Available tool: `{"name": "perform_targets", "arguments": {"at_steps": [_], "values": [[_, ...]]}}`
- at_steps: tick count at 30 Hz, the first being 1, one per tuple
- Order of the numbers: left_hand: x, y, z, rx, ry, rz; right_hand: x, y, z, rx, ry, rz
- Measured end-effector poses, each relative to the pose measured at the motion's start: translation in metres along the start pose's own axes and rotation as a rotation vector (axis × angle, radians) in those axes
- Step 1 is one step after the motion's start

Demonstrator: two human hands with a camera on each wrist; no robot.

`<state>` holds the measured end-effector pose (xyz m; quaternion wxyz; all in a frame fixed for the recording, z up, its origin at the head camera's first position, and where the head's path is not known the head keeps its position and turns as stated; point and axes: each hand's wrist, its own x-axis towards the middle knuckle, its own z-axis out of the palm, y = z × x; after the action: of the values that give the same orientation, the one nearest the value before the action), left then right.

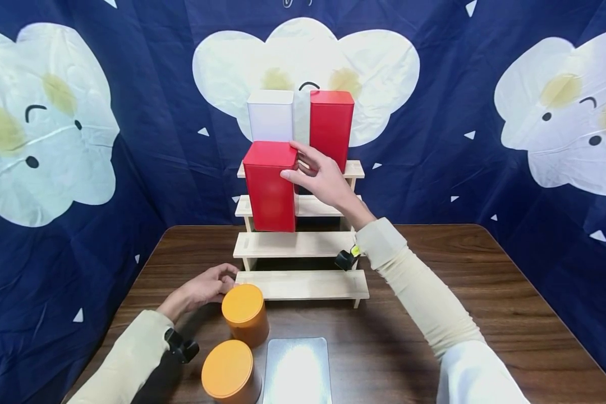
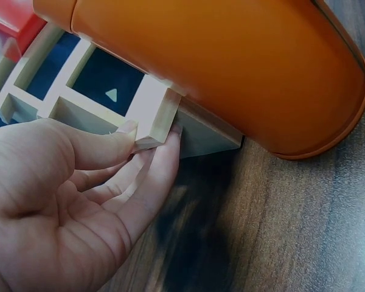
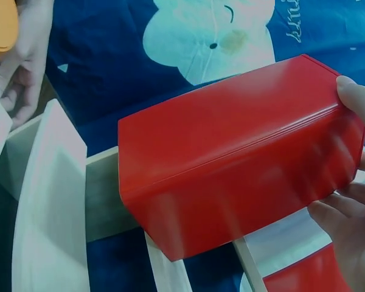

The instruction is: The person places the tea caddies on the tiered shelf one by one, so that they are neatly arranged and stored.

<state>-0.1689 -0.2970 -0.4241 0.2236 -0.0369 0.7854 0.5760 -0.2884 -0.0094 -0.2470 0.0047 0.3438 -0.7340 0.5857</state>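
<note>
My right hand [image 1: 323, 175] grips a tall red tin box [image 1: 270, 191] by its upper right side, thumb at the front and fingers behind. In the head view the box overlaps the left part of a wooden stepped rack [image 1: 303, 245], its base just above the third step from the top. Low on the left, my left hand [image 2: 79, 194] pinches the end of the rack's bottom step [image 2: 155, 109] between thumb and fingers. Right beside that hand stands an orange round tin [image 1: 246, 314], large in the left wrist view.
On the top step stand a white tin box [image 1: 271, 115] and a second red tin box [image 1: 331, 126]. Another orange tin [image 1: 229, 370] and a shiny silver rectangular tin [image 1: 298, 370] are at the front of the brown wooden table [image 1: 424, 359]. A blue cloud-patterned cloth [image 1: 449, 67] hangs around it.
</note>
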Motion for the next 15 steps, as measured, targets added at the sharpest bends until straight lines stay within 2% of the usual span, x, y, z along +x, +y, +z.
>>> {"name": "perform_targets", "arguments": {"at_steps": [5,9,15], "values": [[0.000,0.001,0.000,0.001,-0.002,-0.006,0.000,-0.014,0.002,-0.018,-0.012,0.052],[0.000,0.001,0.000,0.005,-0.002,-0.007,-0.002,-0.024,0.003,-0.049,-0.005,0.050],[0.000,0.001,0.000,-0.005,-0.005,-0.003,-0.001,-0.023,0.005,-0.062,0.013,0.029]]}}
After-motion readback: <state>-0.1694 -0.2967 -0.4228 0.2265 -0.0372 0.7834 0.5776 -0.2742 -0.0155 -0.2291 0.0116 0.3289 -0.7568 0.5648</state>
